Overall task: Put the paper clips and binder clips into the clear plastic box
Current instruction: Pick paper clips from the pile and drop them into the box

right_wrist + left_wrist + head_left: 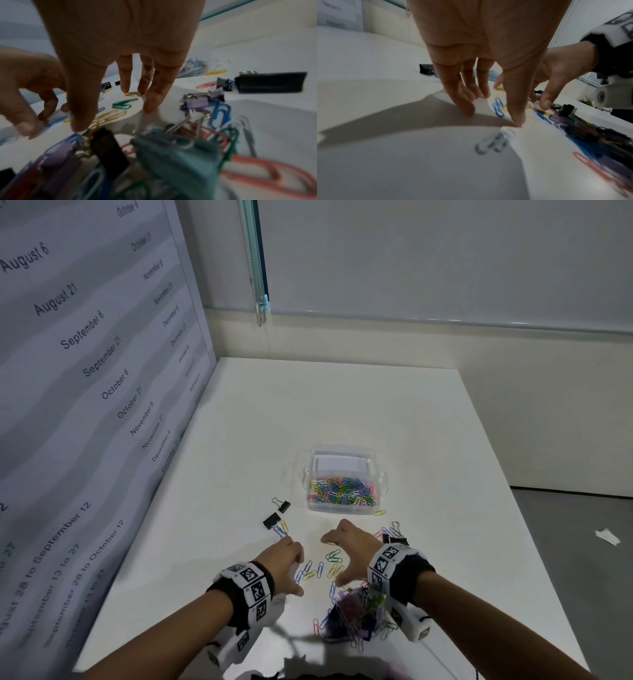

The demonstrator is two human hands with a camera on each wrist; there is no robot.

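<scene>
Both hands, left (286,563) and right (346,549), hover spread and released over loose clips (320,568) on the surface (428,440); nothing is held. Box (343,481), part-filled, stands just beyond. Clips are best raked together, then scooped; the near pile (356,614) would be lifted gently, since it tangles.

Both hands, left hand (286,559) and right hand (346,549), spread over loose paper clips (320,568) near the table's (376,405) front edge, behind them the clear plastic box (343,481).
</scene>
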